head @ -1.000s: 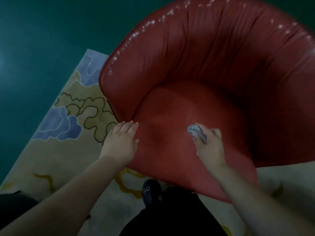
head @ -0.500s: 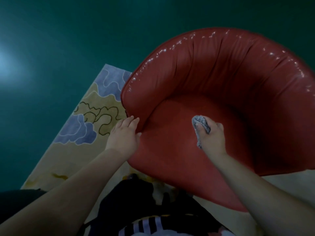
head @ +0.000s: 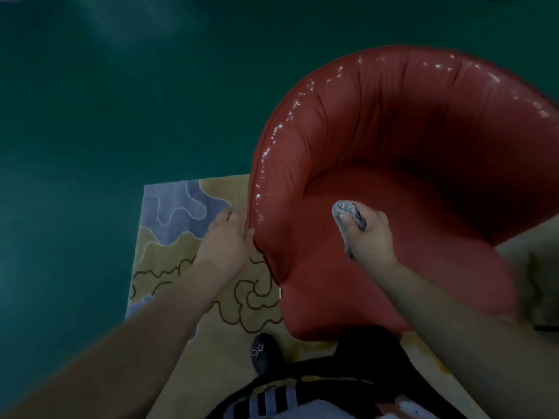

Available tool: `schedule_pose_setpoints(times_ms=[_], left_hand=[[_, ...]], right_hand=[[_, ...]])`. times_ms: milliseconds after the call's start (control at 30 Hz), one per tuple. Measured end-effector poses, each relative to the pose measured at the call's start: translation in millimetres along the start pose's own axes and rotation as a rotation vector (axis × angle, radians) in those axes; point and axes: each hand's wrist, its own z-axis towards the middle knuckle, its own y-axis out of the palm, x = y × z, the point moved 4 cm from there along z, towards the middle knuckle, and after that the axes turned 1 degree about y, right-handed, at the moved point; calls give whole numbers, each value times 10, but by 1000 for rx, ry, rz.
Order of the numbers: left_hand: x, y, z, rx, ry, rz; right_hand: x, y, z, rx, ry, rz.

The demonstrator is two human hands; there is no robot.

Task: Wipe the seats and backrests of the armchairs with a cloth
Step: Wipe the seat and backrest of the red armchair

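**Cloth on the seat, other hand on the chair's edge**

My right hand (head: 370,234) grips a bunched grey cloth (head: 348,211), fingers curled round it, and holds it down on the seat of the red armchair (head: 393,164), near where the seat meets the left side of the backrest. My left hand (head: 228,237) rests against the outer left edge of the armchair, fingers straight and together, holding nothing. The chair stands on a patterned rug (head: 181,237) in tan and pale blue, with green floor (head: 106,116) beyond. My dark shoe (head: 264,353) shows on the rug just below the chair's front.
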Motion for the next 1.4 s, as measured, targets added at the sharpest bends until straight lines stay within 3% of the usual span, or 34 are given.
schedule_pose_setpoints(times_ms=[167, 433, 600, 1033, 1233, 1400], left_hand=[[-135, -86, 302, -80, 73, -26], [-358, -81, 741, -167, 133, 21], [-442, -63, 1028, -270, 225, 49], [-468, -59, 1878, -557, 474, -10], [-451, 19, 1853, -526, 470, -4], [-507, 94, 1868, -486, 487, -31]], right_hand=[[-108, 138, -127, 86, 53, -24], [-155, 522, 70, 68, 36, 34], [-213, 731, 68, 128, 118, 102], [-423, 1543, -177, 528, 401, 130], [-459, 1684, -406, 646, 412, 159], [-527, 1969, -256, 622, 267, 171]])
